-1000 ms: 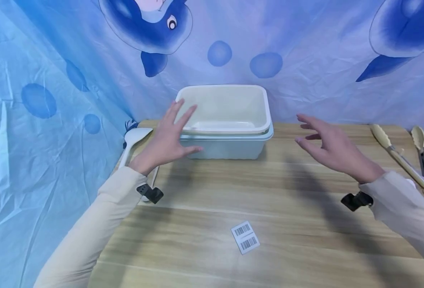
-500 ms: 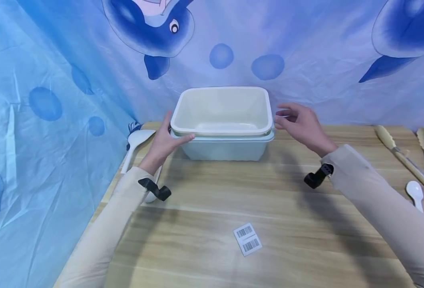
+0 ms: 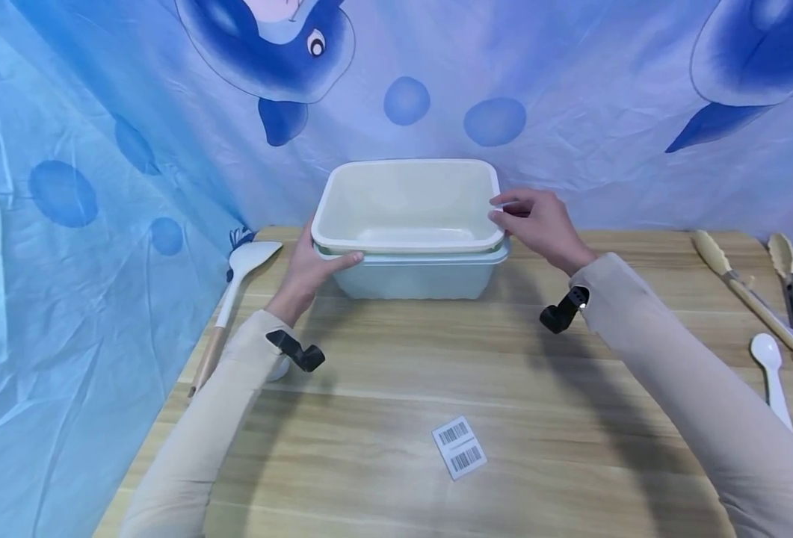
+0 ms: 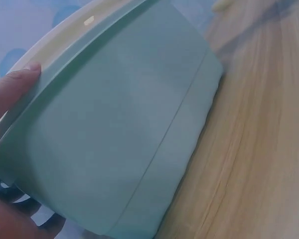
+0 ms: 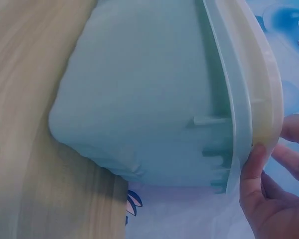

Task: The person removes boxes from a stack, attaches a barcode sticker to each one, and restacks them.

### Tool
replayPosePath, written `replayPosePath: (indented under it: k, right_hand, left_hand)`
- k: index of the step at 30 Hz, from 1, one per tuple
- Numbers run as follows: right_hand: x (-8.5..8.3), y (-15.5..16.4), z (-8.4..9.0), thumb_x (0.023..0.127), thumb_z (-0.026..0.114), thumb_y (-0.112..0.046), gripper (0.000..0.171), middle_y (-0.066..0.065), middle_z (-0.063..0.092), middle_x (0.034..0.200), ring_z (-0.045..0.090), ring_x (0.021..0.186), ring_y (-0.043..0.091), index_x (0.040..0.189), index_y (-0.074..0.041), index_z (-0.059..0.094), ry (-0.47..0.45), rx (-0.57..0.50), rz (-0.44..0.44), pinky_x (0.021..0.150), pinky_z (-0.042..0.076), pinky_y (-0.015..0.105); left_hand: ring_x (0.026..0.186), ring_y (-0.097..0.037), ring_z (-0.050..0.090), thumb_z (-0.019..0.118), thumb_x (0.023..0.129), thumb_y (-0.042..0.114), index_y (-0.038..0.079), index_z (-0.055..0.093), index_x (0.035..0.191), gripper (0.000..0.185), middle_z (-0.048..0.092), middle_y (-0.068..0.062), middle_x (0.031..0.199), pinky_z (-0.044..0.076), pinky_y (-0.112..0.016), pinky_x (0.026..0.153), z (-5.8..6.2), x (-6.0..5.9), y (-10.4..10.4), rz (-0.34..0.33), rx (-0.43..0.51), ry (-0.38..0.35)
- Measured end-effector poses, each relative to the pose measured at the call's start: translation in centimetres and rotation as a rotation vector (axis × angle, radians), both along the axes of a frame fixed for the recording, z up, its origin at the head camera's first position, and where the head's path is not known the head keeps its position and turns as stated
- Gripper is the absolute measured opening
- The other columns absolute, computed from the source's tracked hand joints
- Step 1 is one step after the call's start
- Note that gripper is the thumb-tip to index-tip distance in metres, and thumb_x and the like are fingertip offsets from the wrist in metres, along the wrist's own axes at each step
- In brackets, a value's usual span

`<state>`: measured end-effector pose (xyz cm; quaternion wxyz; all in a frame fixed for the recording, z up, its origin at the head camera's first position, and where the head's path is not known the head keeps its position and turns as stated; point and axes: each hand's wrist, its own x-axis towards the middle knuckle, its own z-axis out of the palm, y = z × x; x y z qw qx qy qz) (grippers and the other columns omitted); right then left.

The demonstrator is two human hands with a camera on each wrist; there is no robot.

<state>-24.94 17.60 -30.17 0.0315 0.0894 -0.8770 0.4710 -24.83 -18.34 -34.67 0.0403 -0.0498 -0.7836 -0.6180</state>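
A cream tub [image 3: 406, 196] sits nested inside a pale green tub [image 3: 416, 278] at the back of the wooden table [image 3: 396, 373]. My left hand [image 3: 312, 269] grips the tubs at their left rim, its thumb along the front edge just under the cream rim. The left wrist view shows that thumb [image 4: 12, 92] against the green tub [image 4: 129, 129]. My right hand [image 3: 534, 220] pinches the cream tub's right rim, fingertips on top. In the right wrist view the thumb [image 5: 254, 184] presses the cream rim [image 5: 261, 89] above the green wall [image 5: 149, 99].
A white spatula with a wooden handle [image 3: 235, 288] lies left of the tubs. A barcode label [image 3: 460, 446] lies near the front. Two pairs of tongs [image 3: 746, 295] and a white spoon [image 3: 769, 370] are at the right edge. Blue printed cloth [image 3: 100, 149] hangs behind and to the left.
Both hands came in from the air over the table to the tubs' rims. The right hand travelled left and away from me; the left closed onto the left rim.
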Motion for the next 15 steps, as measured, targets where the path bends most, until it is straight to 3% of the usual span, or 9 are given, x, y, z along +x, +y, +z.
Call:
replayPosePath:
  k: [5,11,15]
  right_hand:
    - [-0.7,0.0,0.1,0.090,0.068,-0.029,0.030,0.013,0.071,0.104,0.062,0.076,0.011,0.112,-0.010,0.068,-0.035,0.033,-0.033,0.065,0.051,0.022]
    - [-0.9,-0.4,0.8,0.088,0.069,-0.028,0.029,0.009,0.064,0.106,0.056,0.095,0.018,0.110,-0.009,0.067,-0.097,0.052,-0.068,0.072,0.047,0.027]
    - [-1.1,-0.7,1.1,0.088,0.069,-0.024,0.027,0.007,0.060,0.104,0.054,0.096,0.019,0.109,-0.007,0.066,-0.118,0.031,-0.084,0.072,0.046,0.027]
  left_hand:
    - [0.129,-0.021,0.042,0.086,0.068,0.013,0.027,0.035,0.147,0.095,0.046,-0.003,0.142,0.027,-0.041,0.116,-0.2,0.2,0.1,-0.001,0.001,-0.004]
    - [0.131,-0.021,0.042,0.086,0.069,0.014,0.026,0.035,0.147,0.094,0.046,-0.003,0.142,0.026,-0.042,0.117,-0.4,0.2,0.1,-0.001,-0.010,0.000]
    - [0.132,-0.022,0.041,0.086,0.070,0.015,0.026,0.034,0.148,0.094,0.046,-0.003,0.142,0.024,-0.042,0.118,-0.4,0.2,0.0,0.001,-0.015,0.010]
